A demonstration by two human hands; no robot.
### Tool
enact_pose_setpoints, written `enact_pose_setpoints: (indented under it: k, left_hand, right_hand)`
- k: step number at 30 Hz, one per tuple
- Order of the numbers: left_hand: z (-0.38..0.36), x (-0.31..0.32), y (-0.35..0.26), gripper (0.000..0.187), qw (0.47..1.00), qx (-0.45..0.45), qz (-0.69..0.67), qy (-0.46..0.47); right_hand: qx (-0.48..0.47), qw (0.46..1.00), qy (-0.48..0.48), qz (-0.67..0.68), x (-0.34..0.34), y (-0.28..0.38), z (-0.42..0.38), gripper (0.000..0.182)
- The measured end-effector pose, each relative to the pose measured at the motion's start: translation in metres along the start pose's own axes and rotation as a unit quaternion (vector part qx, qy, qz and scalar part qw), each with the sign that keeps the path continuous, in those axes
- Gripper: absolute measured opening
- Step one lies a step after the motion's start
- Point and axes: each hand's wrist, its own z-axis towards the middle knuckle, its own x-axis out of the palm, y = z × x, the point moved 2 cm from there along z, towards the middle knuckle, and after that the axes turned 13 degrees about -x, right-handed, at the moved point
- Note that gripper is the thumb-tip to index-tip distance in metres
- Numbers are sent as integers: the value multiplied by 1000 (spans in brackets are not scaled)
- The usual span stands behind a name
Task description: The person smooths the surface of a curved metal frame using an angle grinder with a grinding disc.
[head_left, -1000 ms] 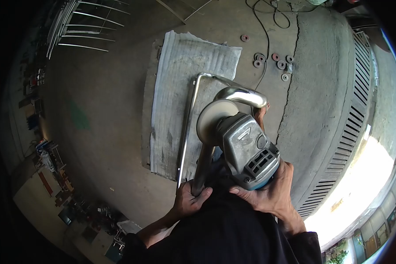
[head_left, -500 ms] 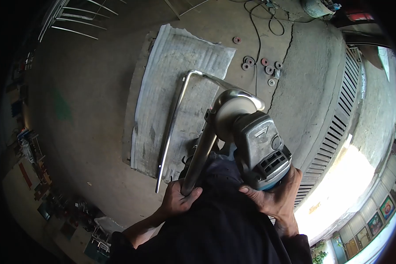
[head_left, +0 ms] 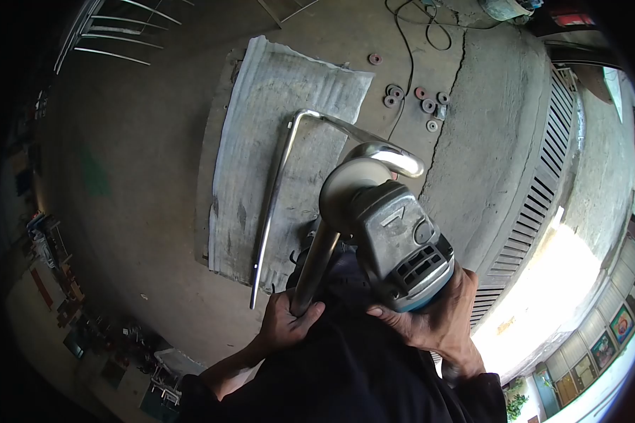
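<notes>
A bent shiny metal tube frame (head_left: 315,266) stands out in front of me, its curved upper part (head_left: 400,163) polished bright. My left hand (head_left: 287,324) is wrapped round the tube's lower end. In my right hand (head_left: 441,317) is an angle grinder (head_left: 402,236), gripped at its body with the thumb along the near side; part of the fingers is hidden behind the tool. The grinder's pale round disc (head_left: 349,185) overlaps the tube just below the curve. The frame's thinner leg (head_left: 272,211) runs down on the left, over a worn sheet.
The worn grey-white sheet (head_left: 250,148) lies on the concrete floor. Several used discs (head_left: 429,106) are scattered beyond it, near a dark cable (head_left: 407,53). A slotted drain grate (head_left: 536,204) runs along the right. Metal bars (head_left: 120,32) stand at upper left, a bucket (head_left: 504,10) at upper right.
The grinder and my right hand have shifted left, so the disc now covers more of the tube below the curve. My left hand keeps its hold in nearly the same place.
</notes>
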Motion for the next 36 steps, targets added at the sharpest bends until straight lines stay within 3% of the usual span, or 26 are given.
enact_pose_setpoints:
  k: [12, 36]
  left_hand:
    - [0, 0, 5, 23, 1000, 2, 18, 18]
    - [0, 1, 5, 30, 1000, -6, 2, -2]
  right_hand:
    - [4, 999, 39, -1, 1, 1, 0, 79]
    - [58, 995, 26, 79, 6, -8, -9, 76]
